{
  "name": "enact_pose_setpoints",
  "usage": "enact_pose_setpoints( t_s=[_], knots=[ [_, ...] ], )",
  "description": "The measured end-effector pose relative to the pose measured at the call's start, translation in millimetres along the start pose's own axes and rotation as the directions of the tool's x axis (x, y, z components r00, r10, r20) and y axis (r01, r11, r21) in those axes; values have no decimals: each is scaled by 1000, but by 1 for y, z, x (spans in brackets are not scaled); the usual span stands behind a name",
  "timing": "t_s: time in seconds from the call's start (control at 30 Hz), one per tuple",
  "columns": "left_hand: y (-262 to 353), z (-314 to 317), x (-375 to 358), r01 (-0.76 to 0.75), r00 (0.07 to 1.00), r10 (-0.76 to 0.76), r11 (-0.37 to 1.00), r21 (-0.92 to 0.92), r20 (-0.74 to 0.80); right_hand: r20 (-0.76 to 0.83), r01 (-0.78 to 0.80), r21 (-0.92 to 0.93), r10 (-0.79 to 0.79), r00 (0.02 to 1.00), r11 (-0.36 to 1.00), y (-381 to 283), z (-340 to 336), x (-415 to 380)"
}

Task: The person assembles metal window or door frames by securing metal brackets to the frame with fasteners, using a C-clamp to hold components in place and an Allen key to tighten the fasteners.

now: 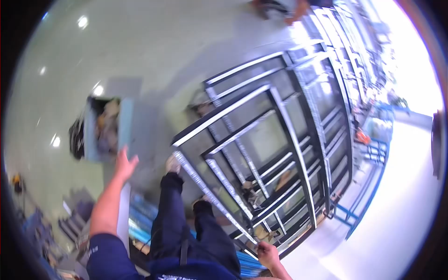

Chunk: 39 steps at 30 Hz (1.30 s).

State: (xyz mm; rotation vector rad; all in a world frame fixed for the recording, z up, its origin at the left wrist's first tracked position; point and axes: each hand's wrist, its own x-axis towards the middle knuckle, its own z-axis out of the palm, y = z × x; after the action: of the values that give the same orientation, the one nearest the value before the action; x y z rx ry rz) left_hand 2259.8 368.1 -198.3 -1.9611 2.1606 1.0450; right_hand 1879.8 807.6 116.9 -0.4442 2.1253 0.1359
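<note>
My left hand (125,167) is stretched out with its thumb and fingers apart, holding nothing, close to the near end of a light-blue box (125,123) on the floor. My right hand (267,255) is closed at the near lower corner of a large dark rectangular frame (219,199) edged with white printed film. That frame stands tilted in front of my legs. Behind it lean several more dark frames (305,95) of the same sort, overlapping one another. The fingertips of my right hand are partly hidden.
Brownish and grey pieces (107,126) fill the box, with a black bag (77,138) against its side. Blue wrapped lengths (142,217) lie by my legs. A blue metal rack (373,186) stands at right. Metal parts (72,228) lie at lower left. Another person (298,10) is at the top.
</note>
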Motion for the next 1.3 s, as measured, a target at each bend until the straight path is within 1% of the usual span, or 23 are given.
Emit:
enact_pose_setpoints(
  t_s=[0.1,0.13,0.17,0.2,0.3,0.37,0.43,0.5,0.57,0.6,0.63,0.67,0.7,0.73,0.77,0.8,0.83,0.9,0.97,1.03,1.1,1.23,1.3],
  knots=[
    [126,17,-84,-448,872,437,894,0,220,9,190,73,-191,982,979,-23,-17,-24],
    [181,6,-109,-534,762,528,840,-96,376,-21,203,94,-202,979,975,-22,-15,-26],
    [197,35,-128,-752,572,731,648,-117,372,0,292,104,-294,956,951,-20,-15,-24],
    [244,28,-150,-827,384,744,540,-154,547,18,380,111,-384,923,918,-19,-14,-25],
    [287,52,-211,-940,182,781,317,-128,598,-15,570,221,-582,813,791,-35,-17,-27],
    [290,71,-220,-908,194,804,365,-208,561,-55,659,236,-668,742,714,-55,-28,-32],
    [296,66,-208,-840,194,699,481,-251,689,-83,734,242,-740,668,635,-71,-44,-35],
    [278,72,-200,-826,268,726,512,-237,633,-100,779,290,-792,603,556,-86,-57,-34],
    [261,76,-189,-689,188,746,564,-455,639,-145,743,400,-763,630,537,-97,-68,-20],
    [251,73,-187,-702,144,831,468,-537,537,-127,697,461,-737,664,549,-102,-73,-10],
    [242,78,-190,-567,298,739,647,-511,605,-159,665,533,-710,686,523,-109,-78,3],
    [254,65,-185,-634,352,555,734,-244,754,-202,628,566,-649,734,534,-126,-88,10],
    [260,38,-178,-592,260,689,667,-452,676,-242,596,599,-589,771,535,-134,-88,26],
    [231,63,-171,-554,332,792,603,-574,513,-259,542,676,-527,809,499,-139,-76,52],
    [220,63,-164,-560,385,744,658,-503,546,-178,375,828,-439,880,416,-153,-78,65],
    [220,42,-153,-499,403,681,723,-478,611,-217,382,840,-408,887,386,-178,-77,71],
    [215,25,-139,-480,399,701,709,-517,591,-230,396,813,-390,892,427,-198,-73,85],
    [191,10,-115,-379,501,647,761,-526,575,-226,418,772,-408,884,479,-228,-59,119],
    [158,-11,-89,-424,560,683,722,-547,469,-258,486,659,-435,863,573,-268,-35,152],
    [132,-50,-66,-439,685,598,795,-419,416,-309,625,452,-545,779,637,-316,-21,164],
    [92,-71,-44,-400,813,490,863,-310,314,-258,582,172,-533,805,795,-349,-8,168],
    [14,-120,-5,-162,973,199,949,-272,115,11,648,182,-661,750,739,-366,22,165],
    [-23,-141,6,-95,994,88,988,-122,-65,184,674,79,-675,715,735,-364,31,161]
  ],
)
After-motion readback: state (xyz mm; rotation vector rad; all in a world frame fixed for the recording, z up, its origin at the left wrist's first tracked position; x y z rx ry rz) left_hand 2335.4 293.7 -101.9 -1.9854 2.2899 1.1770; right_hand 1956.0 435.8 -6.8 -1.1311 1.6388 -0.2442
